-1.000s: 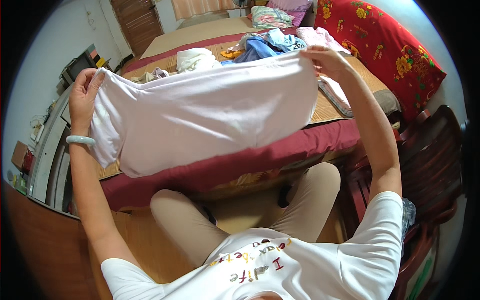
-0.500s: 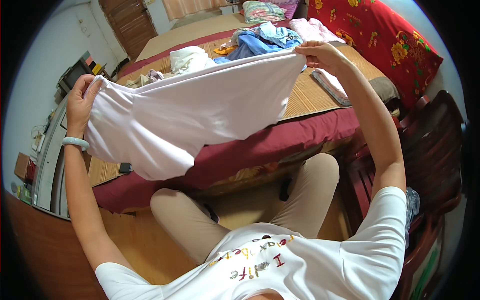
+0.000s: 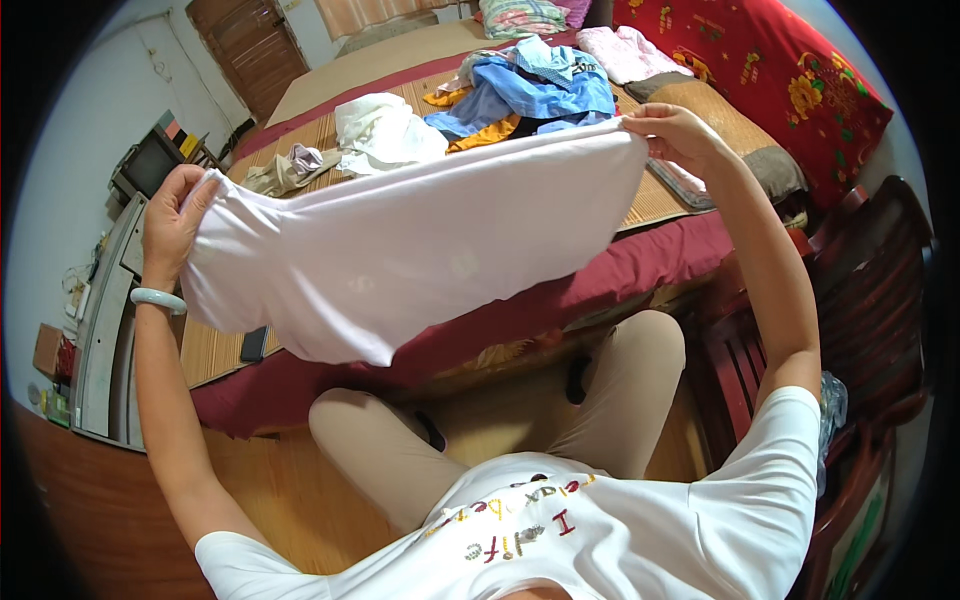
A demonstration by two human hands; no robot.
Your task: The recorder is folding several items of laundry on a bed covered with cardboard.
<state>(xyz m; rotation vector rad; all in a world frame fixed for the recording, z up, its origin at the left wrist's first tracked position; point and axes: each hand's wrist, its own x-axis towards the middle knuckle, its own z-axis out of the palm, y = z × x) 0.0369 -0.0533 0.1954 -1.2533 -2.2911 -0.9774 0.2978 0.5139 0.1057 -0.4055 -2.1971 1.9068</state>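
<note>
A pale pinkish-white garment, which looks like a shirt (image 3: 430, 235), hangs stretched between my raised hands, above the near edge of the bed. My left hand (image 3: 175, 220) pinches its left upper corner; a pale bangle sits on that wrist. Fingers closed, my right hand (image 3: 675, 135) grips the right upper corner. The top edge is pulled fairly straight and slopes up to the right, while the lower edge hangs loose in folds. Behind it on the bed lie a crumpled white cloth (image 3: 385, 130) and a heap of blue clothes (image 3: 530, 90).
The bed carries a bamboo mat (image 3: 225, 350) and a dark red sheet (image 3: 680, 255). A phone (image 3: 254, 344) lies near its front edge. Folded pieces (image 3: 685, 185) and a pink garment (image 3: 625, 52) are at the right. A dark wooden chair (image 3: 850, 300) stands beside me.
Both hands have come slightly lower and to the right. The garment is pulled flatter, and its right side now hangs smoother. More of the clothes heap shows behind it.
</note>
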